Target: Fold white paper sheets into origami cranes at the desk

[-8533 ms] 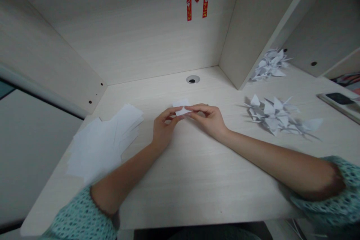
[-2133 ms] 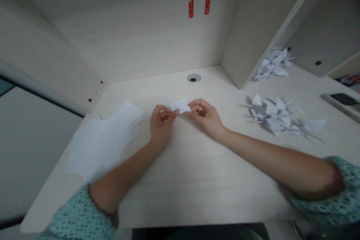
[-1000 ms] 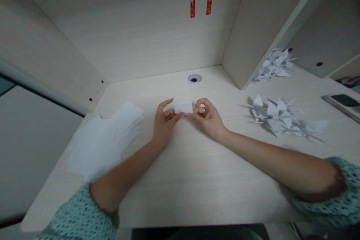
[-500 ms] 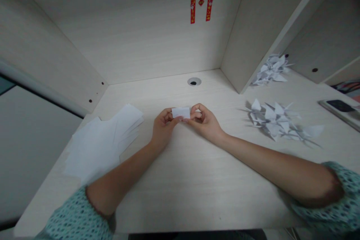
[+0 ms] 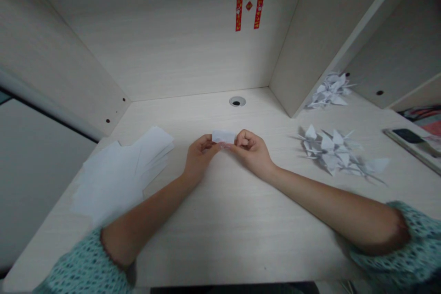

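Note:
A small folded piece of white paper (image 5: pixel 223 136) is pinched between both hands at the middle of the wooden desk (image 5: pixel 220 220). My left hand (image 5: pixel 198 156) grips its left end with curled fingers. My right hand (image 5: pixel 251 150) grips its right end, fingers curled in a pinch. The paper is held just above the desk surface. A loose stack of white paper sheets (image 5: pixel 120 172) lies to the left of my left forearm.
Several folded white paper cranes (image 5: pixel 336 152) lie on the desk at the right, and another cluster of folded cranes (image 5: pixel 329 89) sits further back by the divider panel (image 5: pixel 310 32). A dark phone (image 5: pixel 408 137) lies at the far right. A cable hole (image 5: pixel 237 101) is behind the hands.
Both hands stay on the folded paper and their fingers have curled tighter around it. The camera view has tilted slightly, so everything sits a little lower in the picture.

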Motion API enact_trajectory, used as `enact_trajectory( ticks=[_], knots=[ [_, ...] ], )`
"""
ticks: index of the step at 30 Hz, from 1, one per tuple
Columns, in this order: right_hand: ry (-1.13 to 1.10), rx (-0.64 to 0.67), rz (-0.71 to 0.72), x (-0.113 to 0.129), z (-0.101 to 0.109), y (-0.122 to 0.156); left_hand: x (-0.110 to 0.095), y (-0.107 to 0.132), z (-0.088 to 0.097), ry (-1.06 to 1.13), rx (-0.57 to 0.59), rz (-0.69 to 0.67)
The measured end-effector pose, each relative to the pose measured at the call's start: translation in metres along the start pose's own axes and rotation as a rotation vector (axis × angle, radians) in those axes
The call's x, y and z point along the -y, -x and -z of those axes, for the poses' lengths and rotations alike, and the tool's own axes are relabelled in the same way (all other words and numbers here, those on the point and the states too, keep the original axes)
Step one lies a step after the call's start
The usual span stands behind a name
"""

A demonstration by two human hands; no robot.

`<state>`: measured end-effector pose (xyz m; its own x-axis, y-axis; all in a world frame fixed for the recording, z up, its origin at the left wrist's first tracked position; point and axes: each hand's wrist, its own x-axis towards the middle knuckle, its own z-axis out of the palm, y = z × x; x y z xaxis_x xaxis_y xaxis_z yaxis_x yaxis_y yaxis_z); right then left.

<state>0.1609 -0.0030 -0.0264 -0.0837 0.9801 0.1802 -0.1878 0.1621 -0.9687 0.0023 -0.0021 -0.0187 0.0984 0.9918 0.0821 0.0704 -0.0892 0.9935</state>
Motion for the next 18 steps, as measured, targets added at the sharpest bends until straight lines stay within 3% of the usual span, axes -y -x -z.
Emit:
enact_trajectory(
  ticks=[6,11,18],
  knots=[
    [0.017,0.06,-0.042,0.0001,-0.0001,0.0001,-0.001,0.0018,0.0008,0.001,-0.022,0.001],
    [0.083,0.073,-0.022,0.0005,-0.0015,0.0023,-0.004,0.0015,-0.0017,0.026,-0.077,0.0],
    [0.121,0.061,0.021,-0.0012,-0.0014,0.0017,-0.0044,0.0029,-0.0024,0.008,-0.066,0.004]
  ],
)
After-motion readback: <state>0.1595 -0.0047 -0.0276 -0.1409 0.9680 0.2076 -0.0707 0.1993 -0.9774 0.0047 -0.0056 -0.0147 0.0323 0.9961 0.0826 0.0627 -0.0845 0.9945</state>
